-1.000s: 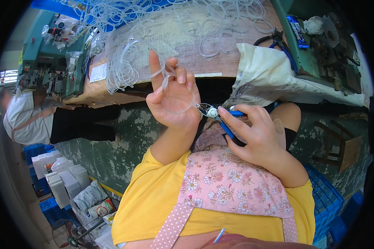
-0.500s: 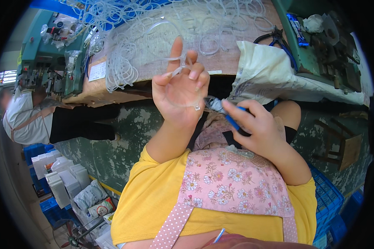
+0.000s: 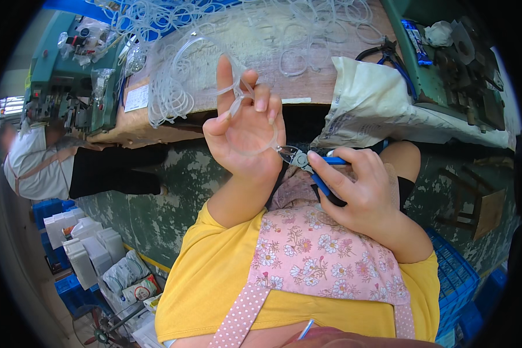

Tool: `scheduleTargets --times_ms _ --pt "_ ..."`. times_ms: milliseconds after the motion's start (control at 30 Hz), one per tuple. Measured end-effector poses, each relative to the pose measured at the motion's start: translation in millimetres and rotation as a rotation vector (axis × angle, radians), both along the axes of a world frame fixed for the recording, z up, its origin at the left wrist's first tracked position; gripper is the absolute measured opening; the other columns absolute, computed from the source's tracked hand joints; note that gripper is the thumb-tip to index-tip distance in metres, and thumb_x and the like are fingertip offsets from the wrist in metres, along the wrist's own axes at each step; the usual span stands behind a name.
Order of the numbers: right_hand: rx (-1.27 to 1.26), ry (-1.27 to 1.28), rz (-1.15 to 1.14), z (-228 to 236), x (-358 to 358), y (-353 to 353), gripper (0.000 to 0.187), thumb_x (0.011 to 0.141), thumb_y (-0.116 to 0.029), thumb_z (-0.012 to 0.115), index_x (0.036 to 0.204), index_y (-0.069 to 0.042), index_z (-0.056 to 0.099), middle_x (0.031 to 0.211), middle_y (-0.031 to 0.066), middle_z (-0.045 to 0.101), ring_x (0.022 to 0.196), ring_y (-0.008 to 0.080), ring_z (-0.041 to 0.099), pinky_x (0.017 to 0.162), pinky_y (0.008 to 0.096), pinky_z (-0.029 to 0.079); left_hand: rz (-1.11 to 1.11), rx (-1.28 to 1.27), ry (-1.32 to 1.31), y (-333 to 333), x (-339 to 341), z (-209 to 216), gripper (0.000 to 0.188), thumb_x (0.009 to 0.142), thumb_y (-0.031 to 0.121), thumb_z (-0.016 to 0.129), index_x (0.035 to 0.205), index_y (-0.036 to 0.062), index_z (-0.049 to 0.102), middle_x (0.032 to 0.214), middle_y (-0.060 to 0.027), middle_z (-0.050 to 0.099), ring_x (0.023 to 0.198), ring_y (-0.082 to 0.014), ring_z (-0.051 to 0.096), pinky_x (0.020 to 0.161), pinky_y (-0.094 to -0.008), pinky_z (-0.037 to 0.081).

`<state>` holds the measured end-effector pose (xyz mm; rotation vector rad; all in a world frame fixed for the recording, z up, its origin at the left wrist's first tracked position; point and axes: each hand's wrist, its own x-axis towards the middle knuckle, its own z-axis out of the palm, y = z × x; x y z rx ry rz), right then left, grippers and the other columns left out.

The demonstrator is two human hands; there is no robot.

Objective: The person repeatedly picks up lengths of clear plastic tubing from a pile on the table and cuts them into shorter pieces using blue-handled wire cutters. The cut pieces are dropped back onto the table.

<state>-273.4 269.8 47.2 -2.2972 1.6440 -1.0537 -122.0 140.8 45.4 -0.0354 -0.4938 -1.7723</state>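
My left hand point(image 3: 246, 130) is raised with its palm up. A clear plastic ring point(image 3: 252, 153) lies across that palm, and a translucent strand passes round the raised index finger and between the curled fingers. Blue-handled nippers point(image 3: 298, 158) sit in my right hand point(image 3: 362, 180), their handles spread apart and the fingers wrapped about them. The nippers' jaws reach the right side of the ring, beside the heel of my left hand. Whether the tips touch the ring is too small to tell.
Piles of clear plastic loops point(image 3: 171, 98) cover parts of the bench ahead. Another pair of pliers point(image 3: 388, 58) lies by a pale cloth sack point(image 3: 359, 104). Green machines flank the bench. A person point(image 3: 40, 162) is at the left. A blue crate point(image 3: 455, 272) stands at right.
My left hand has shifted slightly left and down. The nippers have turned so their jaws show clearly, right at the ring. A small clear piece at the ring's lower right no longer shows.
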Motion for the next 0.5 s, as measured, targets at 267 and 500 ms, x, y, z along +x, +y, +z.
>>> scheduleTargets --times_ms 267,500 --pt "-0.011 -0.019 0.007 -4.8 -0.5 -2.8 0.073 0.061 -0.006 0.072 0.131 -0.022 0.061 0.101 0.0089 0.052 0.081 0.0269 0.052 0.070 0.0372 0.046 0.062 -0.018 -0.053 5.8 0.2 1.9 0.067 0.081 0.024 0.058 0.144 0.0085 0.043 0.120 -0.0146 0.054 0.080 -0.0176 0.045 0.072 -0.0273 0.041" --pt "-0.062 0.108 0.026 -12.1 -12.5 -4.7 0.073 0.059 -0.001 0.076 0.128 -0.022 0.063 0.101 0.0073 0.055 0.081 0.0259 0.054 0.068 0.0361 0.048 -0.179 0.117 -0.096 0.8 1.6 4.2 0.067 0.082 0.023 0.056 0.145 0.0064 0.041 0.119 -0.0142 0.054 0.080 -0.0176 0.045 0.071 -0.0277 0.041"
